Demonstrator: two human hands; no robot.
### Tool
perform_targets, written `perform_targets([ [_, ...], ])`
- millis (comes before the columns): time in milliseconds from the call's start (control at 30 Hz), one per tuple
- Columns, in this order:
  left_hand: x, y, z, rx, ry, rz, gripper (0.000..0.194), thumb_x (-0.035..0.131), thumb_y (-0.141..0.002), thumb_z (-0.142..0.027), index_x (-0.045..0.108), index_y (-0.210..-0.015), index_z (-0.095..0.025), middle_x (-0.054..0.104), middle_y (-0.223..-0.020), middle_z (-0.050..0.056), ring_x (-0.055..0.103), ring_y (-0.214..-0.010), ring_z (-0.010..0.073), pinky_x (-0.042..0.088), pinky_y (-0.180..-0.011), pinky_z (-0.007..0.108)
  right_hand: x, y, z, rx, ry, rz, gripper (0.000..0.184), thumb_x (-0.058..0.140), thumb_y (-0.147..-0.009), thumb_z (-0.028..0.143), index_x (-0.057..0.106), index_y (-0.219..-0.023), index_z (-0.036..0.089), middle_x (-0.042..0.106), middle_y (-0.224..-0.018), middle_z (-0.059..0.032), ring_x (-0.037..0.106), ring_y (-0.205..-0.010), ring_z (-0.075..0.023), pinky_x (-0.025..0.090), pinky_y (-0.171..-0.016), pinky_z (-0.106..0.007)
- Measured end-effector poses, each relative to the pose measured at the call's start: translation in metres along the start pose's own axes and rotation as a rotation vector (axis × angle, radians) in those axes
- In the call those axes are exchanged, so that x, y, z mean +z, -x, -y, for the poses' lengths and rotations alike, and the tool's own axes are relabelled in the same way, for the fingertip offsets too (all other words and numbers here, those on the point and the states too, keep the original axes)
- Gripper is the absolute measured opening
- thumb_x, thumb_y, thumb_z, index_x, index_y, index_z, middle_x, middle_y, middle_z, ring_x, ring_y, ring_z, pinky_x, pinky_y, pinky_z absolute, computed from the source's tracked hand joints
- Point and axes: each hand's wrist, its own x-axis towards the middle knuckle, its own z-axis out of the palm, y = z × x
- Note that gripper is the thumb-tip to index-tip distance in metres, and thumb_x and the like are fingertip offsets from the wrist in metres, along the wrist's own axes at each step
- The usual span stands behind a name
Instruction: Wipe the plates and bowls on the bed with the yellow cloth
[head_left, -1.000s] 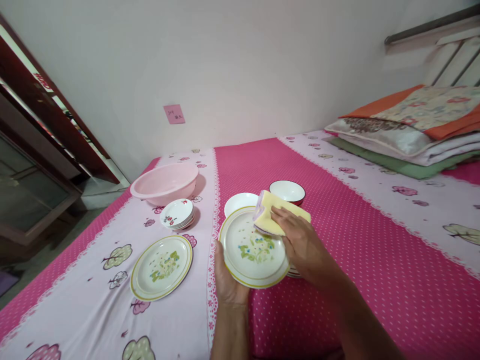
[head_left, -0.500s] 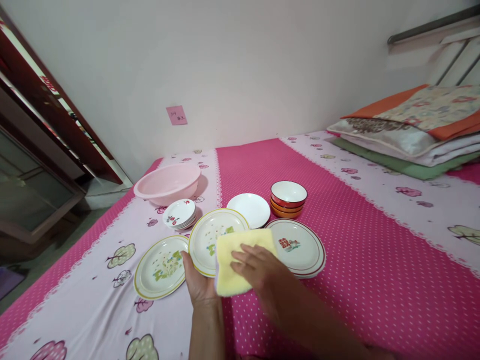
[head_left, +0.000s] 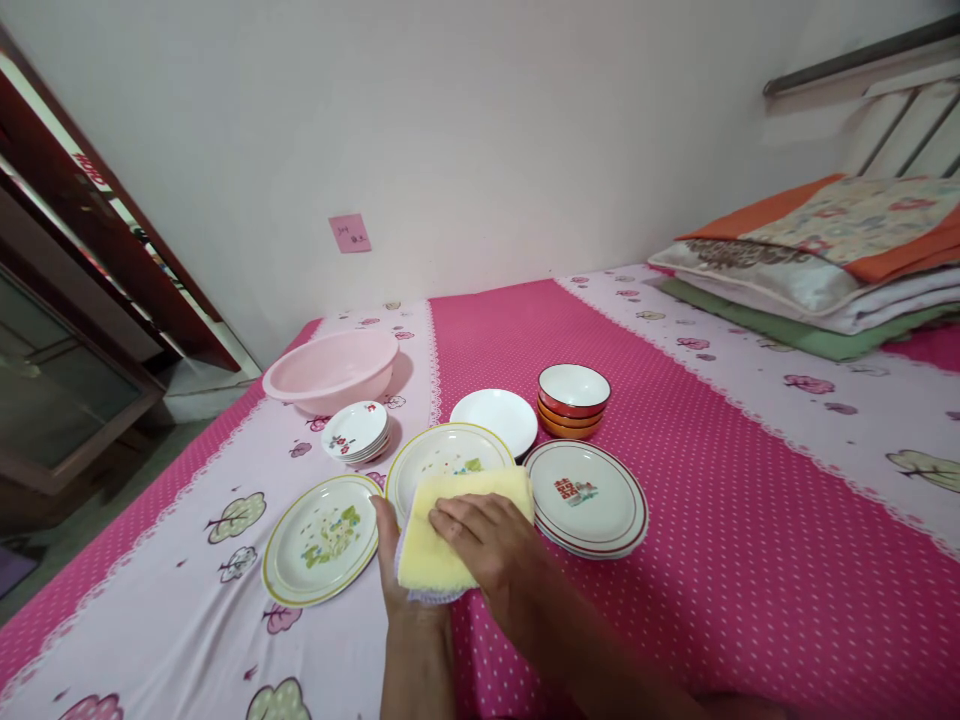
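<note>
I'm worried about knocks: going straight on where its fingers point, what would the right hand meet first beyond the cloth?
Beyond the cloth, the right hand would likely meet the held plate first; past its rim, perhaps the small plates, though depth is unclear.

Soft, diffuse light; faint shadow beside basin (head_left: 330,366); right forearm (head_left: 581,635) dim; wide-angle stretch toward edges.

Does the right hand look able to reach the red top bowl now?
Probably yes: nothing covers the red top bowl, and only low red-rimmed plates lie between. However, the right hand is on the yellow cloth and may need to leave it first.
</note>
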Motion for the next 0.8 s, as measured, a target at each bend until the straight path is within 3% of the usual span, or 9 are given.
perform_targets([
  [100,0.024,0.008,0.001,-0.021,0.011,-0.013,0.081,0.037,-0.101,-0.07,0.054,-0.149,-0.007,0.078,-0.113,0.02,0.071,-0.116,0.03,0.053,-0.109,0.042,-0.002,0.0,0.003,-0.053,-0.007,-0.091,0.039,0.042,-0.106,0.015,0.058,-0.142,0.014,0.069,-0.133,-0.0143,0.06,-0.121,-0.0276,0.048,-0.106,-0.045],
  [233,0.063,0.017,0.017,0.175,-0.075,-0.105,0.069,0.041,-0.102,-0.065,0.07,-0.131,-0.009,0.079,-0.112,0.019,0.067,-0.123,0.0339,0.051,-0.11,0.047,-0.016,0.001,0.003,-0.088,-0.072,-0.256,0.04,0.046,-0.097,0.009,0.062,-0.133,0.015,0.073,-0.12,-0.0135,0.064,-0.11,-0.028,0.052,-0.096,-0.045],
  [300,0.077,0.018,0.026,0.279,-0.169,-0.11,0.061,0.046,-0.101,-0.062,0.072,-0.129,-0.015,0.077,-0.119,0.016,0.065,-0.127,0.0332,0.05,-0.111,0.048,-0.027,0.001,-0.001,-0.005,-0.192,-0.396,0.035,0.052,-0.092,0.014,0.067,-0.123,0.018,0.075,-0.11,-0.0112,0.068,-0.101,-0.0275,0.055,-0.088,-0.042],
  [367,0.085,0.018,0.031,0.347,-0.313,-0.074,0.053,0.055,-0.099,-0.06,0.07,-0.133,-0.021,0.073,-0.13,0.013,0.059,-0.134,0.0313,0.048,-0.112,0.046,-0.039,0.002,-0.007,0.234,-0.382,-0.516,0.023,0.061,-0.089,0.022,0.072,-0.109,0.02,0.076,-0.095,-0.0077,0.07,-0.085,-0.0257,0.057,-0.073,-0.036],
  [433,0.085,0.017,0.033,0.387,-0.464,-0.042,0.051,0.066,-0.094,-0.056,0.069,-0.134,-0.024,0.068,-0.137,0.012,0.055,-0.138,0.0305,0.049,-0.111,0.044,-0.049,0.002,-0.019,0.534,-0.612,-0.608,0.021,0.072,-0.084,0.03,0.075,-0.101,0.018,0.078,-0.086,-0.0058,0.071,-0.074,-0.0248,0.058,-0.062,-0.033],
  [500,0.08,0.014,0.031,0.417,-0.579,-0.084,0.051,0.075,-0.088,-0.051,0.071,-0.131,-0.023,0.068,-0.137,0.012,0.057,-0.135,0.0297,0.051,-0.106,0.042,-0.056,0.002,-0.035,0.746,-0.863,-0.712,0.036,0.084,-0.075,0.036,0.076,-0.103,0.015,0.08,-0.087,-0.0072,0.075,-0.075,-0.0279,0.061,-0.065,-0.036],
  [600,0.067,0.007,0.024,0.559,-0.705,-0.368,0.047,0.087,-0.079,-0.044,0.075,-0.119,-0.023,0.073,-0.122,0.008,0.069,-0.11,0.0211,0.054,-0.089,0.029,-0.057,0.002,-0.061,0.861,-1.235,-0.826,0.056,0.094,-0.062,0.036,0.076,-0.11,0.013,0.082,-0.097,-0.0104,0.078,-0.087,-0.0342,0.064,-0.081,-0.045],
  [667,0.059,0.003,0.019,0.63,-0.717,-0.485,0.046,0.09,-0.076,-0.039,0.075,-0.117,-0.025,0.074,-0.118,0.004,0.07,-0.1,0.0156,0.053,-0.082,0.023,-0.054,0.002,-0.074,0.879,-1.437,-0.809,0.061,0.095,-0.059,0.033,0.075,-0.114,0.015,0.083,-0.099,-0.0097,0.078,-0.093,-0.0354,0.064,-0.088,-0.048],
  [800,0.049,0.003,0.019,0.385,-0.425,-0.216,0.042,0.084,-0.081,-0.028,0.075,-0.121,-0.022,0.077,-0.122,0.008,0.072,-0.111,0.0211,0.056,-0.095,0.028,-0.043,0.001,-0.079,0.911,-1.619,-0.683,0.059,0.095,-0.057,0.03,0.074,-0.11,0.016,0.083,-0.093,-0.009,0.078,-0.098,-0.0364,0.062,-0.094,-0.05],
])
